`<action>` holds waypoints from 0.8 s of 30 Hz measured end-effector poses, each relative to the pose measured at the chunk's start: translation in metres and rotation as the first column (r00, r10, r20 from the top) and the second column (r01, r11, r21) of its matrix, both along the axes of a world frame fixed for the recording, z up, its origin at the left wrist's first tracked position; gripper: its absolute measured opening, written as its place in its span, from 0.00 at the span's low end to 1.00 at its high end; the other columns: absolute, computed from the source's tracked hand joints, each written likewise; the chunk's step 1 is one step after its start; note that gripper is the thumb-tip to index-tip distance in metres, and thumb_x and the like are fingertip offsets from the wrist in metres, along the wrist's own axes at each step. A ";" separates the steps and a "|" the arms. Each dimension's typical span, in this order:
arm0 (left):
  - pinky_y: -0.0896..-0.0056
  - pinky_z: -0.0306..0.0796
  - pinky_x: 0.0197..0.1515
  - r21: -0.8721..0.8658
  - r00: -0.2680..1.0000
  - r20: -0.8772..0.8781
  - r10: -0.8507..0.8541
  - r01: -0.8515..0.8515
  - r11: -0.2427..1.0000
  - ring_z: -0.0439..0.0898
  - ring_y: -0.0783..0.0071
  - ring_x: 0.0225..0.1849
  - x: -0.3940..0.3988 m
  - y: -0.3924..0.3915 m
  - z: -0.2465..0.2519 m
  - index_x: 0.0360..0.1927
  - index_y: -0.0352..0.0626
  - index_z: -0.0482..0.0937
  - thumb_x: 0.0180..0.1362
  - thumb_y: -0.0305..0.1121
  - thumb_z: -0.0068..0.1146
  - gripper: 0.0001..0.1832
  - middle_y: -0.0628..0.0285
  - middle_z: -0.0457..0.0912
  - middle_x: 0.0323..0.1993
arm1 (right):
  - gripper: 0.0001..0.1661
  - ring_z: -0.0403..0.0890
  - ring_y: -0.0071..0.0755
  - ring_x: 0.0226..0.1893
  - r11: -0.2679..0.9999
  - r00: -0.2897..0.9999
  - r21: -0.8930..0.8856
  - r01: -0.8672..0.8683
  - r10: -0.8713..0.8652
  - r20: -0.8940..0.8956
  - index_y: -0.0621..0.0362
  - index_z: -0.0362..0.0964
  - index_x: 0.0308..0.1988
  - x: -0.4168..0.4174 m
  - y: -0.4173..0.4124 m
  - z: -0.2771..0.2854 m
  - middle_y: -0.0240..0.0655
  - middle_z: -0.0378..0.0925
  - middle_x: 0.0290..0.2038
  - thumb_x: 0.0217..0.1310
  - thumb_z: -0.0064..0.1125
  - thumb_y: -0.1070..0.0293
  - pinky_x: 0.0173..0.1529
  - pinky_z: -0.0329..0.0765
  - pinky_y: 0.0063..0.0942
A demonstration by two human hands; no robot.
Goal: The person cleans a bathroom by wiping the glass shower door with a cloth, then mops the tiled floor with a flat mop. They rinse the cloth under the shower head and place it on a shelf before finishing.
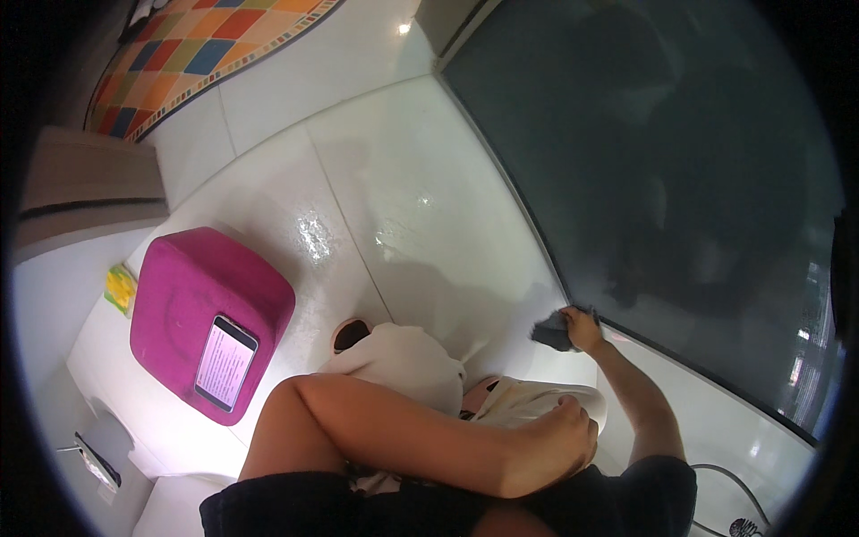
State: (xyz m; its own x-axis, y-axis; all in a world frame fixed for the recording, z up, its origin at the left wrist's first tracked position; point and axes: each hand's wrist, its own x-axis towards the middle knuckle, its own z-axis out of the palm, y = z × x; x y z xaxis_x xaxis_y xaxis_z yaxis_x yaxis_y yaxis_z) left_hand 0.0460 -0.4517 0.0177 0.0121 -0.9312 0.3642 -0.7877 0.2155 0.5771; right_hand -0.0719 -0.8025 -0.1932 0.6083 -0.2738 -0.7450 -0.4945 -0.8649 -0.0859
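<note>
My right hand (582, 327) is shut on a dark grey cloth (556, 330), at the lower edge of a dark glass panel (637, 168) where it meets the white tiled floor (429, 201). My left forearm lies across my body, and my left hand (560, 443) rests with curled fingers by my right knee, on light trousers (530, 403). Whether anything is inside the left hand cannot be seen. Part of the grey cloth is hidden by the right fingers.
A magenta padded stool (174, 302) stands at the left, with a lit phone (227, 362) on it. A yellow-green packet (120, 290) lies behind it. At the lower right is a grey hose (735, 480). A colourful tiled panel (201, 50) is at the upper left.
</note>
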 end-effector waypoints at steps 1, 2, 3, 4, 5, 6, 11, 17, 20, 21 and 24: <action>0.71 0.64 0.36 0.001 1.000 -0.001 -0.013 0.013 1.000 0.75 0.70 0.32 -0.001 -0.001 0.001 0.32 0.37 0.76 0.47 0.34 0.50 0.12 0.61 0.75 0.30 | 0.14 0.77 0.45 0.44 0.989 0.984 0.144 -0.029 0.003 0.181 0.60 0.72 0.46 -0.001 0.004 -0.013 0.45 0.77 0.44 0.62 0.44 0.73 0.49 0.73 0.33; 0.71 0.63 0.36 0.017 1.000 0.004 -0.018 0.018 1.000 0.75 0.71 0.32 -0.001 -0.002 0.000 0.33 0.38 0.76 0.47 0.34 0.50 0.12 0.61 0.75 0.30 | 0.15 0.78 0.38 0.44 0.800 0.894 0.447 0.400 -0.448 0.003 0.62 0.69 0.49 0.015 0.024 -0.017 0.39 0.76 0.44 0.64 0.44 0.73 0.47 0.74 0.31; 0.71 0.63 0.36 0.031 1.000 0.007 -0.027 0.027 0.999 0.75 0.71 0.32 -0.001 -0.002 -0.002 0.33 0.38 0.76 0.47 0.35 0.50 0.12 0.61 0.75 0.30 | 0.16 0.78 0.32 0.43 0.359 0.594 0.572 0.738 -0.747 -0.298 0.60 0.68 0.51 0.036 0.052 -0.003 0.35 0.76 0.44 0.65 0.44 0.72 0.47 0.75 0.30; 0.71 0.63 0.36 0.048 1.000 0.011 -0.028 0.028 0.998 0.75 0.71 0.32 -0.001 -0.002 -0.001 0.33 0.38 0.76 0.47 0.35 0.50 0.12 0.61 0.75 0.30 | 0.17 0.78 0.32 0.44 0.071 0.466 0.638 0.766 -0.745 -0.477 0.60 0.66 0.53 0.057 0.076 0.014 0.37 0.75 0.45 0.65 0.46 0.72 0.48 0.76 0.31; 0.71 0.63 0.36 0.046 1.000 0.020 -0.014 0.013 0.999 0.75 0.71 0.32 -0.001 -0.001 0.000 0.33 0.38 0.76 0.48 0.35 0.50 0.12 0.62 0.75 0.30 | 0.17 0.78 0.33 0.44 -0.030 0.430 0.669 0.743 -0.745 -0.511 0.61 0.66 0.53 0.063 0.089 0.017 0.38 0.75 0.45 0.64 0.45 0.72 0.48 0.77 0.31; 0.71 0.63 0.36 0.046 1.000 0.031 0.004 -0.005 0.999 0.75 0.71 0.31 -0.001 0.000 0.001 0.33 0.39 0.76 0.48 0.35 0.50 0.11 0.62 0.75 0.30 | 0.17 0.78 0.34 0.45 -0.131 0.398 0.691 0.711 -0.735 -0.548 0.63 0.66 0.53 0.067 0.101 0.018 0.40 0.75 0.45 0.64 0.45 0.72 0.49 0.78 0.31; 0.71 0.63 0.36 0.075 0.998 0.045 0.050 -0.053 0.996 0.75 0.70 0.31 -0.014 -0.005 -0.001 0.31 0.40 0.75 0.50 0.35 0.49 0.10 0.62 0.75 0.28 | 0.17 0.79 0.36 0.42 -0.133 0.381 0.684 0.718 -0.747 -0.545 0.62 0.67 0.50 0.074 0.139 0.043 0.40 0.76 0.43 0.65 0.43 0.66 0.46 0.79 0.31; 0.69 0.64 0.34 0.149 0.998 0.050 0.029 -0.037 0.988 0.75 0.69 0.29 -0.021 -0.013 0.001 0.30 0.40 0.75 0.50 0.36 0.50 0.10 0.62 0.75 0.26 | 0.19 0.78 0.35 0.42 -0.383 0.133 0.614 0.691 -0.766 -0.628 0.60 0.69 0.46 0.075 0.144 0.062 0.37 0.77 0.40 0.65 0.40 0.59 0.50 0.74 0.36; 0.68 0.65 0.33 0.172 0.998 0.054 0.017 -0.027 0.985 0.75 0.68 0.28 -0.021 -0.016 0.003 0.29 0.40 0.75 0.49 0.36 0.50 0.10 0.61 0.74 0.26 | 0.18 0.77 0.37 0.42 -0.423 0.185 0.612 0.669 -0.702 -0.688 0.60 0.69 0.45 0.066 0.139 0.067 0.37 0.77 0.40 0.64 0.40 0.59 0.49 0.74 0.37; 0.68 0.65 0.32 0.166 0.997 0.067 0.041 -0.051 0.985 0.75 0.67 0.28 -0.027 -0.017 0.000 0.28 0.40 0.75 0.48 0.36 0.51 0.10 0.61 0.74 0.26 | 0.19 0.77 0.38 0.43 -0.410 0.174 0.616 0.673 -0.721 -0.670 0.60 0.70 0.45 0.065 0.139 0.068 0.38 0.77 0.40 0.63 0.42 0.59 0.51 0.73 0.38; 0.66 0.65 0.33 0.148 0.993 0.096 0.062 -0.076 0.986 0.76 0.65 0.30 -0.037 -0.021 -0.009 0.29 0.38 0.78 0.43 0.38 0.56 0.14 0.55 0.76 0.29 | 0.19 0.76 0.41 0.45 -0.386 0.130 0.626 0.677 -0.775 -0.618 0.61 0.70 0.45 0.065 0.140 0.070 0.40 0.77 0.42 0.61 0.44 0.59 0.54 0.70 0.41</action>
State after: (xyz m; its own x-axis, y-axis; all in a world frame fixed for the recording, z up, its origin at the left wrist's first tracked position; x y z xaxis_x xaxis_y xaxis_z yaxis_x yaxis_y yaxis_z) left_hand 0.0088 -0.4731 0.0091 0.0512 -0.9737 0.2218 -0.8485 0.0748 0.5240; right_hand -0.0072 -0.6630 -0.1236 0.4331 0.0064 -0.9013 -0.5875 0.7603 -0.2769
